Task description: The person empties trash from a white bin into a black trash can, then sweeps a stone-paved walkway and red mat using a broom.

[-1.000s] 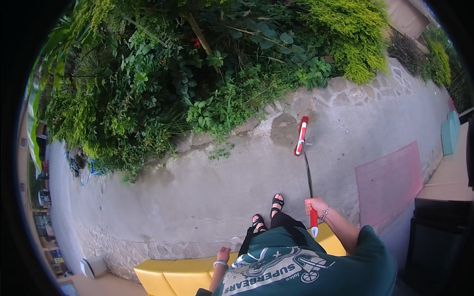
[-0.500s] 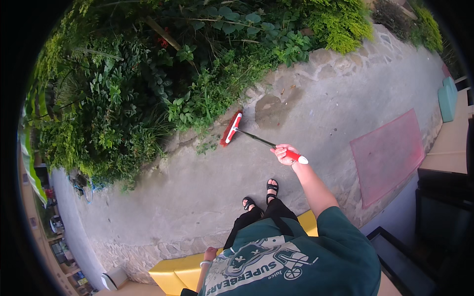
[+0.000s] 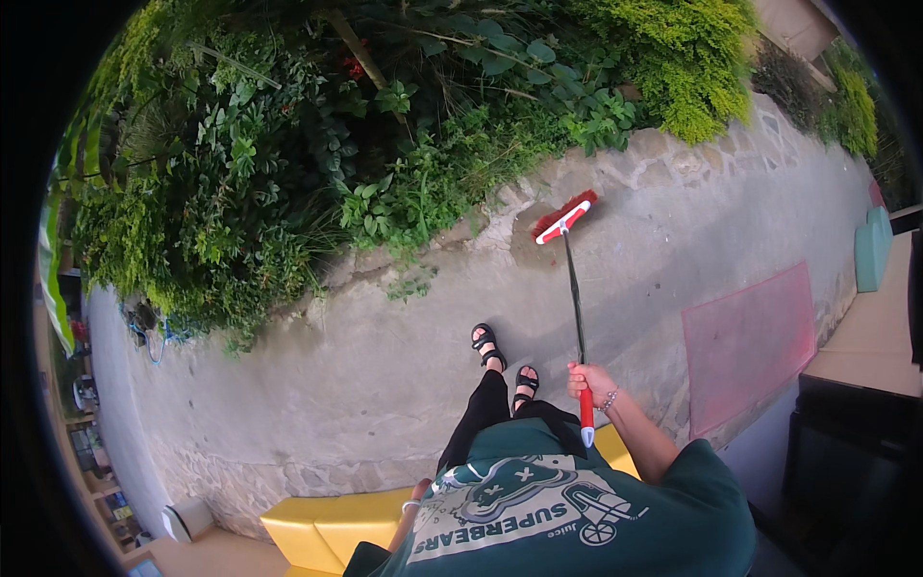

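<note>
My right hand (image 3: 589, 382) is closed around the handle of a broom (image 3: 564, 223), at the top of its red grip. The dark pole runs forward from the hand to a red and white head with red bristles. Those bristles lie over a dark damp patch (image 3: 535, 254) on the concrete, close to the planted border. My left hand (image 3: 420, 489) hangs low beside my body, partly covered by my green shirt, and its fingers cannot be made out.
Dense plants (image 3: 250, 183) with a stone edging (image 3: 654, 173) line the far side. A pink mat (image 3: 750, 346) lies on the concrete (image 3: 385, 375) at right, with a teal object (image 3: 873, 252) beyond it. A yellow seat (image 3: 336, 524) stands behind my sandalled feet (image 3: 487, 346).
My right hand has drawn back toward my body. The broom head has swung right, from the plant edge onto the damp patch. My feet have shifted.
</note>
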